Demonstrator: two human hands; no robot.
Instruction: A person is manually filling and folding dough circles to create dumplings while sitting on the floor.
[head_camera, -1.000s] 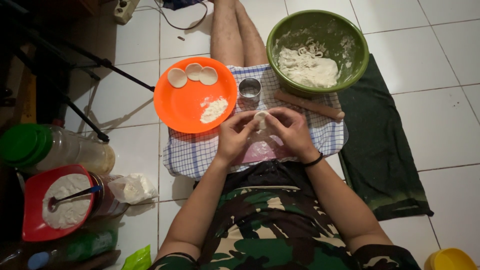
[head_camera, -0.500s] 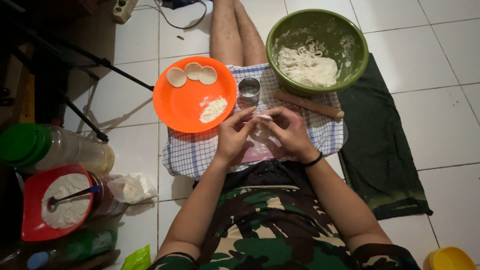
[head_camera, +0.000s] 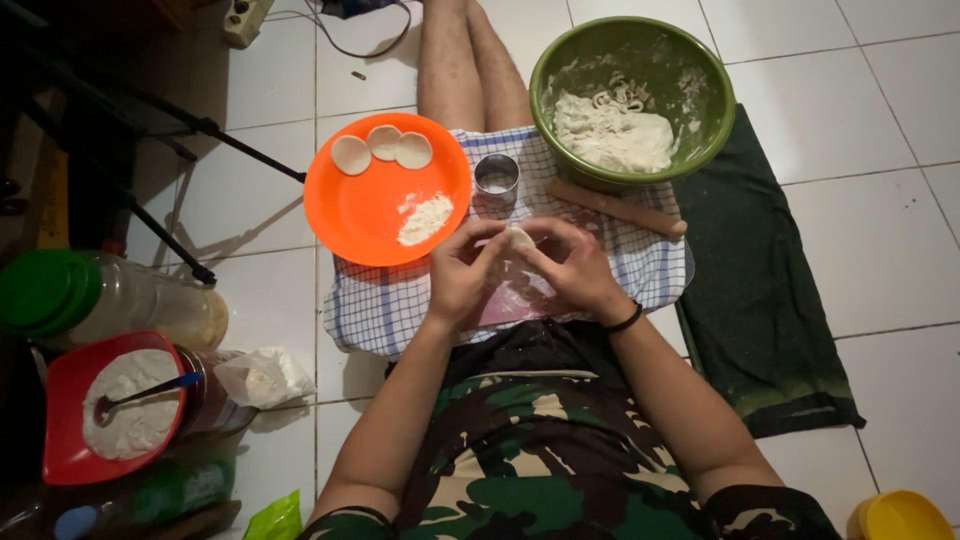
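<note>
Plate (head_camera: 370, 215) lies left of cutter (head_camera: 496, 181), bowl (head_camera: 690, 135) right, all on cloth (head_camera: 390, 300).

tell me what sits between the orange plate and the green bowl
In the head view, a small round metal cutter stands on the checked cloth between the orange plate and the green bowl, just above both hands.

Orange plate (head_camera: 370, 215): glossy plastic. Green bowl (head_camera: 690, 75): plastic, flour-smeared. Round cutter (head_camera: 496, 182), at 3 o'clock from the plate: shiny metal. Rolling pin (head_camera: 615, 207): matt wood. Checked cloth (head_camera: 385, 300): woven fabric.
</note>
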